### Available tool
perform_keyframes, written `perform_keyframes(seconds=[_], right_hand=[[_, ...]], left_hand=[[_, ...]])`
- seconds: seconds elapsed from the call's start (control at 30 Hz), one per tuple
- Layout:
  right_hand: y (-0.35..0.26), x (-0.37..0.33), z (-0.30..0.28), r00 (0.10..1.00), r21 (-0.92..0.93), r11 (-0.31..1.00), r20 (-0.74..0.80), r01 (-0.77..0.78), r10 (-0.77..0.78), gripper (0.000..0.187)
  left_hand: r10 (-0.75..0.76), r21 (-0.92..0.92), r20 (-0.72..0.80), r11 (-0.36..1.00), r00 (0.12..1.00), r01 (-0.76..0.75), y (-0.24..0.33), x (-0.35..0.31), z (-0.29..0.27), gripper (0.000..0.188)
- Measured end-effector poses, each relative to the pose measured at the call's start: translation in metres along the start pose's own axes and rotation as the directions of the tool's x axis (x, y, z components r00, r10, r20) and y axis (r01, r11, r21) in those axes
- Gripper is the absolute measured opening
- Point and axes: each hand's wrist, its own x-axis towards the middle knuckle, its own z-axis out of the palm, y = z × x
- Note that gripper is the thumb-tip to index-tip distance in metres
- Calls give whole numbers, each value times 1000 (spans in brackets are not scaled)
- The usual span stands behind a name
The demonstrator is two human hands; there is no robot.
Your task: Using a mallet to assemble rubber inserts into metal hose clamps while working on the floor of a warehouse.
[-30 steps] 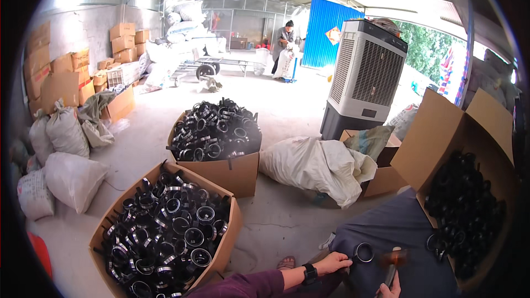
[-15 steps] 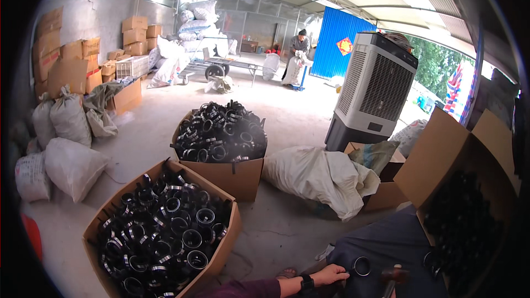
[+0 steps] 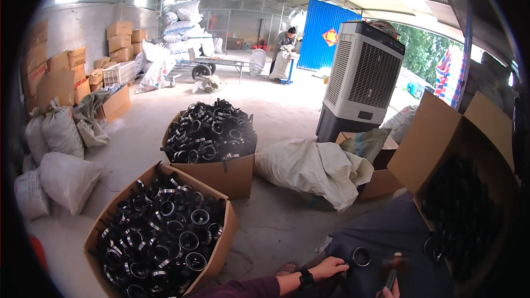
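Observation:
My left hand (image 3: 329, 268), with a black watch on the wrist, reaches in from the lower edge and holds a black ring (image 3: 360, 256) by its rim against the grey cloth (image 3: 386, 232) over my lap. My right hand (image 3: 390, 293) barely shows at the bottom edge, gripping the handle of a small hammer (image 3: 394, 267) whose head sits just right of the ring. A cardboard box of black ring parts (image 3: 160, 234) stands open at my lower left.
A second heaped box of black rings (image 3: 212, 135) stands further out. A tall open carton of dark parts (image 3: 461, 187) is at my right. A white sack (image 3: 312, 168), an air cooler (image 3: 364, 77), stacked cartons and sacks (image 3: 61, 132) line the concrete floor. A person (image 3: 284, 41) works far back.
The view has shifted a little to the left and down. My hands stay in the same spot on my lap with the ring and the hammer.

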Motion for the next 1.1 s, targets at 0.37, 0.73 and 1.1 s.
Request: perform_keyframes(seconds=[0.37,0.73,1.1], right_hand=[[10,3,-6,999,19,999,28,36,-36,52],[-8,3,-2,999,-21,1000,43,19,-18,56],[5,0,-1,1000,78,997,-16,1,0,61]], left_hand=[[-17,-28,-9,999,1000,17,17,-7,4,26],[-46,-42,-10,998,999,46,15,-4,1,25],[-36,20,1,999,999,36,18,-11,5,24]])
